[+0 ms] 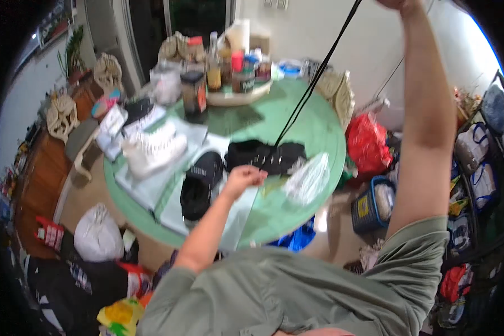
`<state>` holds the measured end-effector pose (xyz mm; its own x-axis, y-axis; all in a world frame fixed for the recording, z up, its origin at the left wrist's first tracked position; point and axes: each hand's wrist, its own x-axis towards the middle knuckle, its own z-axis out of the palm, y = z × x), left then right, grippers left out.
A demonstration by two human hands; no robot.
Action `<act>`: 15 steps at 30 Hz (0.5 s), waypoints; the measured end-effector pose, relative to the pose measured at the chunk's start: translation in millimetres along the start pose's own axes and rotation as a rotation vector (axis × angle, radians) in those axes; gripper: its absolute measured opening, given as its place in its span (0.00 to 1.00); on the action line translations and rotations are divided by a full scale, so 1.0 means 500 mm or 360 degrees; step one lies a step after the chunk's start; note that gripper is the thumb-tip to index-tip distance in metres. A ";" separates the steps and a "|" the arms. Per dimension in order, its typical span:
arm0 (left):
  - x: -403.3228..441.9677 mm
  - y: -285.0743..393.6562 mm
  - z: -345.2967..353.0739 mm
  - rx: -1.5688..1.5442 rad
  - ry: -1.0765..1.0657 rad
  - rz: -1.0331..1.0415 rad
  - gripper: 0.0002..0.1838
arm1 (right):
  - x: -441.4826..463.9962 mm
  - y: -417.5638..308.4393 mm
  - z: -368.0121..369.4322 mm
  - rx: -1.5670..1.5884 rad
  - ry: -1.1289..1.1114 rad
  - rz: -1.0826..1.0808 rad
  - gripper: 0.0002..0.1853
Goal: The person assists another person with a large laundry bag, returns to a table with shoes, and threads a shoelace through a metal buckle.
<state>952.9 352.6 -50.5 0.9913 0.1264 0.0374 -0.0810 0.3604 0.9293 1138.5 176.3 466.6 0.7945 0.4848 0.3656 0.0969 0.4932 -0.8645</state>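
A black shoe (288, 157) lies on the green table, with a long black shoelace (313, 84) stretched steeply upward from it. My right hand (392, 3) is raised at the top edge of the view, closed on the upper end of that lace; part of the hand is cut off. Beside the shoe's near side, my left hand (245, 182) has its fingers pinched on what looks like a thin piece of the lace. The other black shoe (200, 185) rests just left of my left hand, on a pale sheet (238, 218).
White shoes (157, 148) stand on sheets at the table's left. A clear plastic bag (309, 179) lies at the right of the green table (319, 120). Jars and bottles crowd a tray (238, 96) at the back. A blue basket (369, 207) and bags are on the floor.
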 end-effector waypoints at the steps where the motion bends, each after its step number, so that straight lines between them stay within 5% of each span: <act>1: -0.006 -0.001 0.003 -0.0021 0.0010 0.0032 0.06 | 0.007 -0.007 -0.010 0.0005 0.0024 0.0011 0.13; 5: -0.019 -0.010 0.001 -0.0061 0.0107 -0.0053 0.07 | 0.017 -0.014 -0.025 -0.0042 0.0245 0.0039 0.15; 8: -0.032 -0.006 0.003 -0.0143 0.0122 -0.0058 0.04 | 0.093 -0.032 -0.105 -0.0068 -0.0170 0.0094 0.10; 15: -0.048 -0.016 0.012 -0.0013 0.0293 0.0143 0.02 | 0.020 -0.019 -0.035 0.0001 0.0021 0.0053 0.11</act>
<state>930.3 341.3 -56.4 0.9443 0.3250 0.0513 -0.1697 0.3475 0.9222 1155.9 163.8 472.2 0.8053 0.4912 0.3319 0.0697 0.4775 -0.8759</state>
